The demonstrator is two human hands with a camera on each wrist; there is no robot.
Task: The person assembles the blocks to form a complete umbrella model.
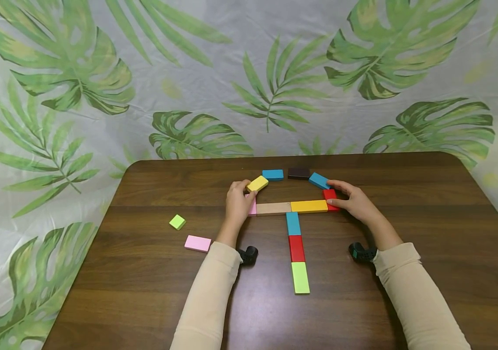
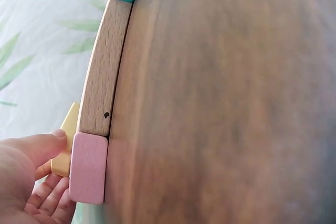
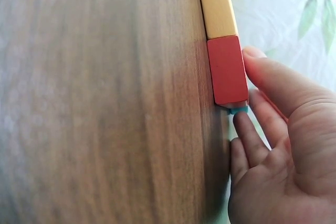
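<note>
My left hand [image 1: 236, 203] pinches a yellow block [image 1: 257, 183] at its left end, thumb on the near side. The block lies tilted above a pink block [image 2: 88, 169], which the hand partly hides in the head view. My right hand [image 1: 353, 201] reaches in from the right, fingers extended. Its index fingertip is right at a slanted blue block [image 1: 318, 180], and its thumb lies over the edge of a red block [image 1: 330, 194]. Between the pink and red blocks runs a row of a plain wooden block [image 1: 273, 209] and an orange-yellow block [image 1: 309, 206].
Behind the row are another blue block [image 1: 272, 175] and a dark block [image 1: 299, 173], near the table's back edge. A column of blue [image 1: 293, 223], red [image 1: 297, 248] and green [image 1: 300, 278] blocks runs toward me. At left lie a small green block [image 1: 177, 222] and a pink one [image 1: 197, 243].
</note>
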